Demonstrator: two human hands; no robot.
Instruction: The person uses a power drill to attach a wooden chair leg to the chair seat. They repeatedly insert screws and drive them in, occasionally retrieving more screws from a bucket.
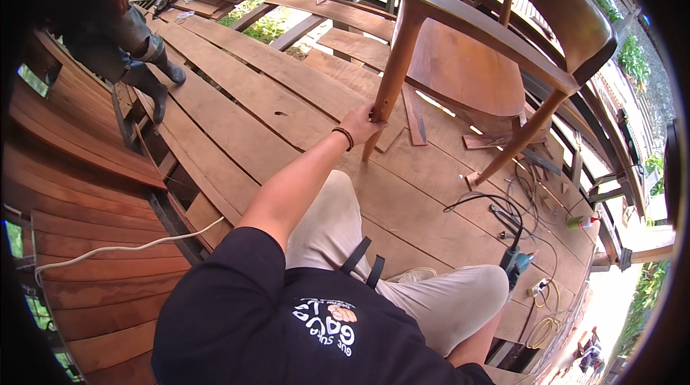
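Steadying step, by the look: left hand (361,125) wrapped around front leg (392,72) of wooden chair (474,47), grip closed tight on the leg low down, near its foot. Chair standing tilted on plank floor (244,97), just ahead of bent knees in beige trousers (338,220). Arm stretched forward, elbow almost straight, bead bracelet (345,136) at the wrist. Right hand not seen anywhere. Probably next: firm hold, slow turning or lifting, away from cables (503,205) lying beside

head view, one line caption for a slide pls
Left hand grips a leg of a tilted wooden chair on a plank deck.
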